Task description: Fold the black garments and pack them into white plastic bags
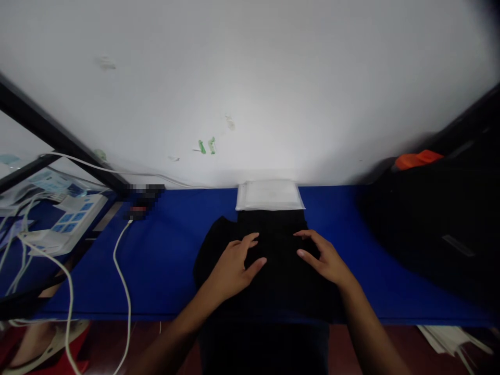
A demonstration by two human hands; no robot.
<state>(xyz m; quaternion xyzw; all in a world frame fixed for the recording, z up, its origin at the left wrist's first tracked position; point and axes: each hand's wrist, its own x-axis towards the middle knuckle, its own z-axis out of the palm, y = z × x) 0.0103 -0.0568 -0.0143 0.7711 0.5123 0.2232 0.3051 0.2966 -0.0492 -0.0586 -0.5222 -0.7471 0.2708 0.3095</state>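
Observation:
A dark black cloth item (279, 276), which looks like a garment, lies on the blue tabletop (167, 260) right in front of me. Its folds are too dark to make out. Over its left part rests my left hand (237, 264), thumb and fingers apart and nothing held. My right hand (325, 256) is over the right part, also open, with its thumb pointing inward toward the left one. Whether the fingertips press on the cloth I cannot tell. Just behind the cloth, against the wall, lies a flat white stack (271, 195), perhaps clear plastic packets.
A large black bag (437, 229) with an orange piece (419, 159) on it stands at the right. To the left, a white cable (121, 265) runs from a small dark device (136, 212) over the table edge. A power strip (72, 224) lies beyond the black frame.

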